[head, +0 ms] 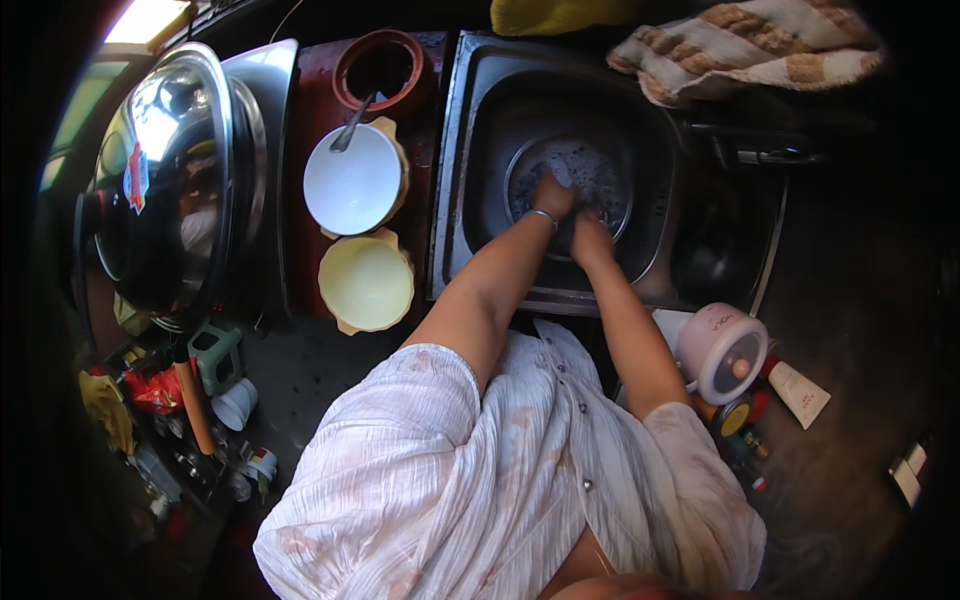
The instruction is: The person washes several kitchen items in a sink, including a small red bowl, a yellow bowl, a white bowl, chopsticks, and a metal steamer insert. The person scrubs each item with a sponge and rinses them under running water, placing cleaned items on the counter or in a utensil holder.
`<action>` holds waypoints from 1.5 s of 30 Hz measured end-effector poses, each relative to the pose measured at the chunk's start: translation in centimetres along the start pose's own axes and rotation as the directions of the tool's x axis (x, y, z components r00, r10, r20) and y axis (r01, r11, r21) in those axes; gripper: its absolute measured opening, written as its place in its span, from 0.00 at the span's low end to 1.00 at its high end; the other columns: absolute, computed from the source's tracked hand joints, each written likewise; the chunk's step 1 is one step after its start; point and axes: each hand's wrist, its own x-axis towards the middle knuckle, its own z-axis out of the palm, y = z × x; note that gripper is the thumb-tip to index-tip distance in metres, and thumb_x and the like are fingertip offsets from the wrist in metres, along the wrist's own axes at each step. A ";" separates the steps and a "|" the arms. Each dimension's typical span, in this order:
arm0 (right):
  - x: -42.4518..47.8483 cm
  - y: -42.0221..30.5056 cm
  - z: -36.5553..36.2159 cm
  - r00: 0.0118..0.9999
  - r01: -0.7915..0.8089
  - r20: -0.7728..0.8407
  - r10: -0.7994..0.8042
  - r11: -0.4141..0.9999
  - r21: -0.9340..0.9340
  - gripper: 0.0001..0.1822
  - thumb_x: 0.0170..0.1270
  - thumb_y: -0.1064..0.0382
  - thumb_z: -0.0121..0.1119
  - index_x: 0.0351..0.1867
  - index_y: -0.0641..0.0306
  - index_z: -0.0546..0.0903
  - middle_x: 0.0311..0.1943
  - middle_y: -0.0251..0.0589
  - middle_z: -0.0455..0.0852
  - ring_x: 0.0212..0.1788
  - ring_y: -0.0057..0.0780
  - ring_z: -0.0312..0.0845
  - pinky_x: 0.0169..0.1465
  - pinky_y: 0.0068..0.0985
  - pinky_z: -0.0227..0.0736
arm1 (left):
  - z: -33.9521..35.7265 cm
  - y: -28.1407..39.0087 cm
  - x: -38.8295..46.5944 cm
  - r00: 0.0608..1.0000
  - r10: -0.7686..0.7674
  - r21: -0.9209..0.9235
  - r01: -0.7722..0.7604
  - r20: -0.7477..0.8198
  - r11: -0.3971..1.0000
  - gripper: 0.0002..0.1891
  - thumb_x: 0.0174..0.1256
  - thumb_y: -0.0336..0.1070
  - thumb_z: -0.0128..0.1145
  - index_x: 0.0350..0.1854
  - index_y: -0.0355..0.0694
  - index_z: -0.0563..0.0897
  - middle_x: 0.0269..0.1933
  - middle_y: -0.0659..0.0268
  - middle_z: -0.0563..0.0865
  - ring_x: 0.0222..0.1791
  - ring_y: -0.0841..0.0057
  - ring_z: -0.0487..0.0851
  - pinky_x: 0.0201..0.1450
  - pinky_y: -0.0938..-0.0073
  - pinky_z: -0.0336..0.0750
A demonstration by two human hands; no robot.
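Both of my hands reach into a round metal basin of sudsy water, set inside a stainless steel sink. My left hand, a bangle at its wrist, dips its fingers under the foam near the middle of the basin. Closer to me, at the basin's near right side, my right hand is bent downward. Suds and dark water hide the fingers of both hands, so whether they hold anything cannot be told.
Left of the sink stand a brown pot, a white bowl with a spoon, and a yellow bowl. A lidded wok is farther left. A striped towel lies behind the faucet; a pink lidded pot sits right.
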 end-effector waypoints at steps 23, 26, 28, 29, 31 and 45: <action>0.6 -0.8 -3.3 0.960 0.139 -0.080 0.269 -0.207 0.969 0.32 0.59 0.54 0.64 0.60 0.66 0.66 0.48 0.40 0.77 0.51 0.27 0.71 0.56 0.23 0.65 | -5.7 5.1 -7.1 0.700 0.685 -0.195 -0.656 0.204 0.729 0.23 0.55 0.27 0.56 0.55 0.35 0.70 0.50 0.54 0.78 0.52 0.60 0.77 0.54 0.66 0.71; 0.9 -0.8 -2.8 0.936 0.272 -0.253 0.245 -0.044 0.961 0.21 0.62 0.54 0.61 0.49 0.66 0.76 0.42 0.39 0.81 0.43 0.26 0.76 0.47 0.22 0.72 | -6.1 4.6 -6.1 0.926 0.255 -0.591 -0.046 0.277 0.806 0.22 0.61 0.37 0.55 0.57 0.36 0.69 0.51 0.59 0.78 0.52 0.68 0.77 0.56 0.68 0.72; 1.6 -0.6 -2.7 0.921 0.318 -0.347 0.176 0.171 0.933 0.19 0.63 0.52 0.58 0.45 0.66 0.78 0.39 0.41 0.82 0.40 0.29 0.78 0.46 0.24 0.72 | -6.7 4.0 -5.4 0.881 0.109 -0.680 0.272 0.461 0.681 0.23 0.63 0.40 0.53 0.58 0.36 0.68 0.52 0.59 0.77 0.52 0.68 0.77 0.57 0.68 0.72; 2.0 -0.6 -2.6 0.913 0.339 -0.385 0.138 0.271 0.901 0.18 0.64 0.51 0.57 0.43 0.66 0.78 0.38 0.42 0.83 0.39 0.31 0.79 0.46 0.25 0.72 | -7.2 4.5 -5.9 0.858 0.041 -0.721 0.402 0.511 0.565 0.21 0.64 0.39 0.53 0.58 0.39 0.69 0.52 0.59 0.78 0.51 0.68 0.78 0.56 0.66 0.73; 2.8 0.2 -2.8 0.915 0.309 -0.393 0.094 0.463 0.831 0.19 0.65 0.48 0.54 0.41 0.65 0.79 0.37 0.46 0.83 0.38 0.37 0.79 0.45 0.27 0.71 | -7.2 4.8 -7.0 0.880 0.072 -0.775 0.373 0.470 0.510 0.21 0.64 0.38 0.54 0.58 0.40 0.69 0.51 0.60 0.78 0.51 0.67 0.78 0.56 0.66 0.74; 2.0 -1.6 -1.7 0.969 0.225 -0.215 0.122 -0.072 0.972 0.20 0.54 0.67 0.61 0.51 0.62 0.74 0.41 0.37 0.81 0.43 0.27 0.76 0.49 0.23 0.71 | -9.4 3.2 -3.7 0.977 -0.008 -0.923 0.204 0.213 0.326 0.20 0.71 0.51 0.43 0.54 0.43 0.72 0.49 0.61 0.79 0.50 0.72 0.77 0.52 0.70 0.73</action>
